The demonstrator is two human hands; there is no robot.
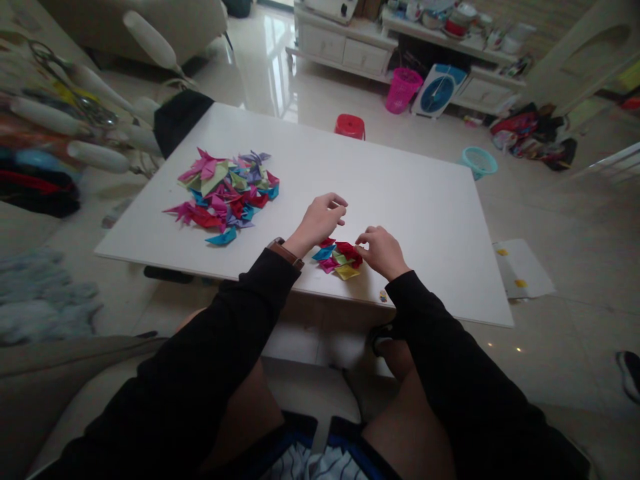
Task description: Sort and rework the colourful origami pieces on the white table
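Hands (384,253) near small origami pile (343,259)

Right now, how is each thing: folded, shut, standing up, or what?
Small paper pile: folded pieces, bunched together
Large paper pile: folded pieces, loosely heaped
Left hand: half-open, no paper visible in its fingers
Right hand: fingers bent beside small pile; grip unclear
Drawers: shut
Pink basket: upright
Teal basket: upright
Fan: upright; running or not, can't tell

No lettering, brand or number can be read. A small sticker (383,295) at the near edge of the white table (420,200) is seen too indistinctly for any print to be made out.
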